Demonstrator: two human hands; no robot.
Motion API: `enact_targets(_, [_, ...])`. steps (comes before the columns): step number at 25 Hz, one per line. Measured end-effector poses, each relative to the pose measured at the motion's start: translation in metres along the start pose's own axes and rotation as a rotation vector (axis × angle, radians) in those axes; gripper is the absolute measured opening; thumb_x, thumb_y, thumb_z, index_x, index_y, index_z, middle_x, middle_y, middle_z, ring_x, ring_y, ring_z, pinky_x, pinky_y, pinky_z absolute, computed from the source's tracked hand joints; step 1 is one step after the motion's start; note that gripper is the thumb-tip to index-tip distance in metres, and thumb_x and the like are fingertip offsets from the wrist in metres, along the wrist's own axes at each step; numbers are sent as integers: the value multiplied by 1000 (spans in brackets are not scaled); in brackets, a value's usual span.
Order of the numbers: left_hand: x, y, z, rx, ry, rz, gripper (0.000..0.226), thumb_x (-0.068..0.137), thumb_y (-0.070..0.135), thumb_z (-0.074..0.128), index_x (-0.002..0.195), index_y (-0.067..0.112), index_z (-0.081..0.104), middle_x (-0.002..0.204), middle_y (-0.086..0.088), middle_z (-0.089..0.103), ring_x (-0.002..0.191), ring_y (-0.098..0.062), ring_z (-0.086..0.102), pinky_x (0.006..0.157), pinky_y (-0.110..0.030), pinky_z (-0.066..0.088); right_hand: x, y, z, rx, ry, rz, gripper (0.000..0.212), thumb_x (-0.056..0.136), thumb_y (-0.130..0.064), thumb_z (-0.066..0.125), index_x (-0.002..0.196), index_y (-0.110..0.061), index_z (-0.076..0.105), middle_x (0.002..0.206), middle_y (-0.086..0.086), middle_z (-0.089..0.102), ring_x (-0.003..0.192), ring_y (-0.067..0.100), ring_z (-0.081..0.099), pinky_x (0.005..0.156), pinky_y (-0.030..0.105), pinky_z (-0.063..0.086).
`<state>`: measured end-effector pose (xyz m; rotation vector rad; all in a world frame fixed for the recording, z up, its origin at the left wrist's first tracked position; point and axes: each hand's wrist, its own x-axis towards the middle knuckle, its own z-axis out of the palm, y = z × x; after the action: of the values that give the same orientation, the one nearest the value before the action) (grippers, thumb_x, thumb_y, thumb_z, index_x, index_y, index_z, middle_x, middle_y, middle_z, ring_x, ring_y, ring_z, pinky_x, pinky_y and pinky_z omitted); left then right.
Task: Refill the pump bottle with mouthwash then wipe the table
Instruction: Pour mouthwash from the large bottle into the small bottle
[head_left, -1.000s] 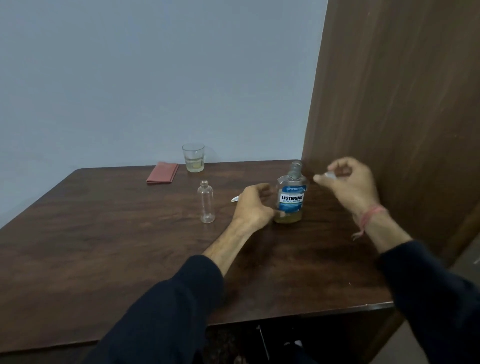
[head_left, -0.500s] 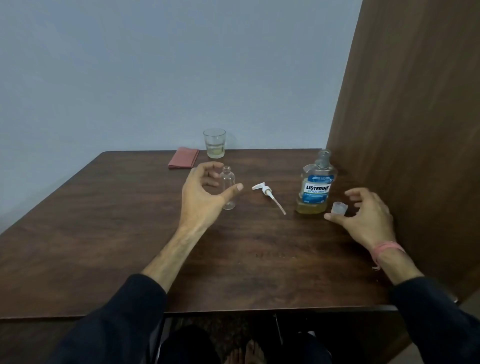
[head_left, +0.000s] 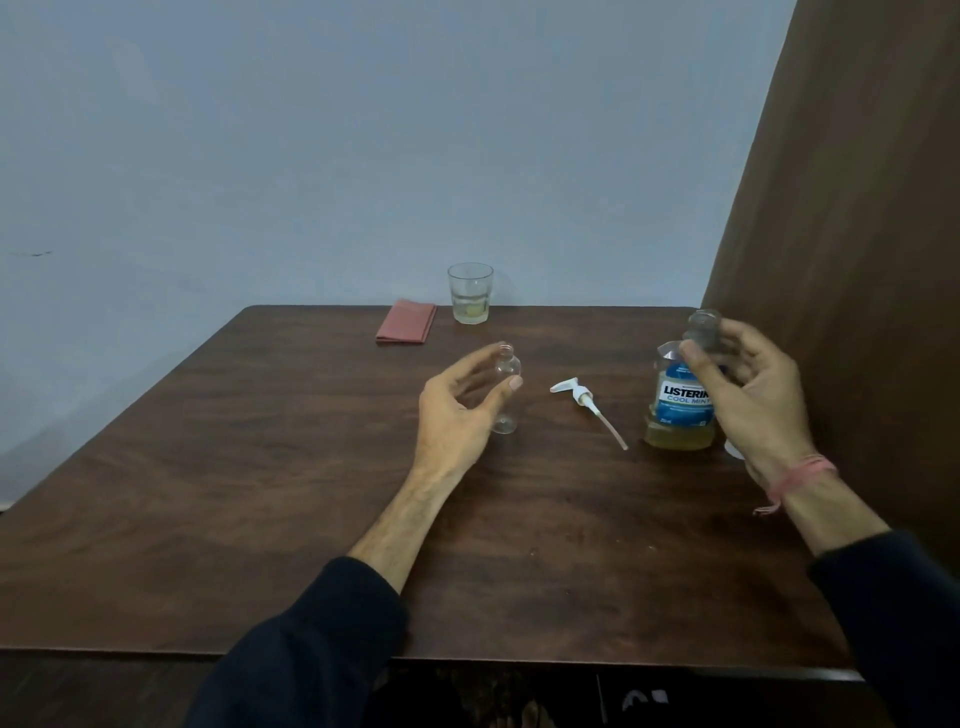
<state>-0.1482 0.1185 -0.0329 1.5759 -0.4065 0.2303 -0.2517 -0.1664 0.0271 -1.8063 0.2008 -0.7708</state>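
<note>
A small clear pump bottle (head_left: 506, 365) stands uncapped mid-table, and my left hand (head_left: 460, 413) curls around it, thumb in front and fingers behind. Its white pump head with tube (head_left: 581, 396) lies flat on the table to the right. The mouthwash bottle (head_left: 680, 402), blue label and yellowish liquid, stands uncapped near the right side. My right hand (head_left: 750, 395) wraps its shoulder and neck. A small clear cap (head_left: 733, 450) sits on the table behind my right wrist, mostly hidden.
A folded red cloth (head_left: 407, 328) and a drinking glass (head_left: 470, 293) with a little pale liquid sit at the far edge of the dark wooden table (head_left: 260, 467). A brown wooden panel (head_left: 857, 234) rises along the right side. A pale wall stands behind.
My right hand set the cap down and moved up onto the mouthwash bottle. My left hand left the mouthwash bottle, reached the small pump bottle and closed around it.
</note>
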Motion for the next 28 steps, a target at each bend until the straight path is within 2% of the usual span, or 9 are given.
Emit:
enact_targets(3, [2,-1,-2,-11,23,-25,44,92,20,100,132,30,86,123,14,88,118,-7,84,105,-32,68,-1,-6,26,-17,-15,-83,49,94,-26,80,141,-16,68,130,-2,73,121,17,71,102,45,61])
enact_targets(5, [1,-1,-4,-22,32,1,42,89,22,102,127,32,87,117,14,89,114,-8,85,99,-29,69,1,-14,44,-104,-41,-175,49,96,-26,79,142,-14,68,129,-5,70,120,13,69,101,34,60])
enact_targets(8, [-1,-2,-5,-29,49,25,41,86,22,104,122,32,88,112,13,90,109,-8,86,97,-29,70,4,-28,71,-279,-48,-313,45,96,-23,80,139,-12,71,124,-8,68,113,8,66,98,8,50])
enact_targets(9, [-1,-2,-5,-28,57,19,42,84,23,105,121,32,88,111,12,90,108,-8,86,96,-30,70,5,-32,78,-323,-65,-351,43,96,-22,81,138,-12,72,122,-9,67,111,7,65,96,5,47])
enact_targets(13, [-1,-2,-5,-17,76,17,43,81,23,107,120,29,88,109,11,90,105,-8,87,93,-30,71,10,-37,95,-510,-165,-498,37,99,-23,76,136,-16,73,120,-6,67,113,15,62,98,28,53])
enact_targets(15, [-1,-2,-5,0,82,20,44,81,26,108,119,30,88,108,12,90,103,-7,87,91,-29,71,13,-35,99,-626,-202,-564,34,101,-24,74,135,-19,73,120,-5,67,113,17,59,92,26,46])
enact_targets(18, [-2,-2,-6,18,88,21,44,80,28,108,120,32,89,107,12,90,103,-6,86,89,-30,72,17,-33,106,-694,-252,-604,35,101,-24,73,136,-20,72,119,-5,66,112,18,58,92,24,39])
enact_targets(23, [-2,-1,-7,37,85,20,46,80,30,108,122,30,88,110,11,89,104,-6,86,92,-37,73,17,-29,114,-720,-297,-646,38,101,-26,73,138,-21,70,120,-5,66,112,19,58,94,26,42])
enact_targets(28, [-1,-1,-7,69,96,20,49,79,36,108,123,31,88,110,11,89,103,-3,85,92,-36,73,18,-27,116,-767,-307,-720,38,101,-27,70,139,-23,69,119,-3,64,109,21,57,93,39,52])
